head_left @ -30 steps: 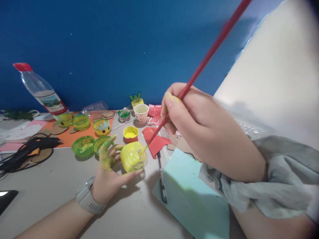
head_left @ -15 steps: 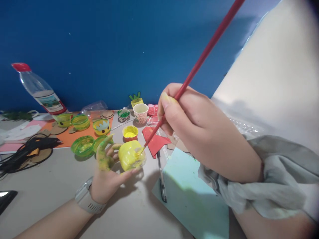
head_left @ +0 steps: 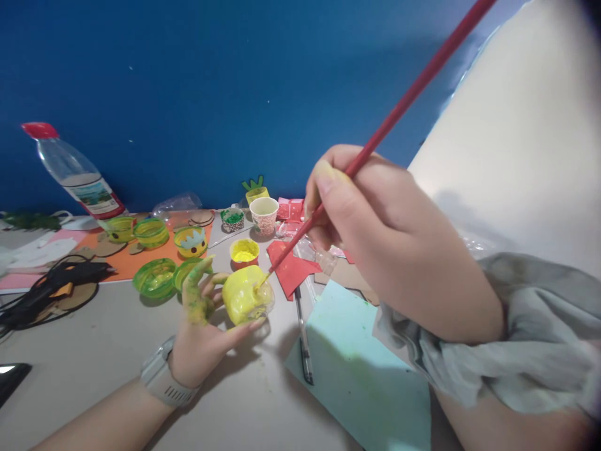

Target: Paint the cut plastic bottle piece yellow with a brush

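Tilted on its side, a clear plastic bottle bottom (head_left: 243, 295) coated mostly in yellow paint is gripped by my left hand (head_left: 206, 313), which has green and yellow smears on its fingers. The end toward the right still shows bare clear plastic. My right hand (head_left: 366, 213) pinches a long red paintbrush (head_left: 399, 116), its yellow-covered tip touching the painted side. Just behind the piece stands a small red cup of yellow paint (head_left: 245, 253). Partly hidden by my left fingers is a green painted bowl (head_left: 184, 273).
Several painted bowls (head_left: 154, 279) sit at the left, behind a black glue gun (head_left: 70, 270). A red-capped bottle (head_left: 89, 181) leans at the back left. A paper cup (head_left: 264, 216) stands mid-back. A pen (head_left: 304, 341) lies along light blue paper (head_left: 370, 376).
My right hand has shifted slightly right and up, with the brush leaning lower. The brush tip stays on the yellow surface. My left hand and the painted piece hardly move.
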A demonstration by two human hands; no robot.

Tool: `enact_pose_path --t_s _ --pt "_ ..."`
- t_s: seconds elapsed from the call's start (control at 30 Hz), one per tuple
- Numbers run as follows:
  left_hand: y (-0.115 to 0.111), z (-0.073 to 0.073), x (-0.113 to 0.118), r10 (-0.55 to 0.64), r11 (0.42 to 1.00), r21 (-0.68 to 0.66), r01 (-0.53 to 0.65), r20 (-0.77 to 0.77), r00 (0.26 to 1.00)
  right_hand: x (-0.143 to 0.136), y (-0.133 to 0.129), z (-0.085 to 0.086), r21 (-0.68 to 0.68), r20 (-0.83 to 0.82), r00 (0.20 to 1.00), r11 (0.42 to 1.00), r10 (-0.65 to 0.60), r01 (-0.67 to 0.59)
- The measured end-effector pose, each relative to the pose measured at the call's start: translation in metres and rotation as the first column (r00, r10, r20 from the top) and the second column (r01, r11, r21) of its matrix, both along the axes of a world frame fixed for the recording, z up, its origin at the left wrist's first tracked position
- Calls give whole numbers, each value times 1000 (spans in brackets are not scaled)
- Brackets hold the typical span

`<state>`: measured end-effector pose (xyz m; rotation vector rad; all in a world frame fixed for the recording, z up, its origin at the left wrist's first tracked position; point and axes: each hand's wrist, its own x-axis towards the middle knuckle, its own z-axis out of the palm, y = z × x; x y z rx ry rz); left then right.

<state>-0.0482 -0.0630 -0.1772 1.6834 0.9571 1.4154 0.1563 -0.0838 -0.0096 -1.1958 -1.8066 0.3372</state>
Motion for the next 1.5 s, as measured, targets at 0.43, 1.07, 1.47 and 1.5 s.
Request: enact_pose_path --t_s 0.43,1.07,1.47,1.5 --pt "3 0 -3 69 997 28 -67 -93 993 18 6 9 -105 -281 904 926 322 -363" --pt "-10 2 3 -107 963 229 140 -152 983 40 5 -153 -89 -132 916 915 380 -393" --pt "-5 23 31 -30 965 230 130 -392 919 53 0 -154 -163 -28 951 938 307 -307" --pt "-3 25 33 -8 960 254 121 -408 913 56 1 -153 -159 -17 949 936 316 -315"
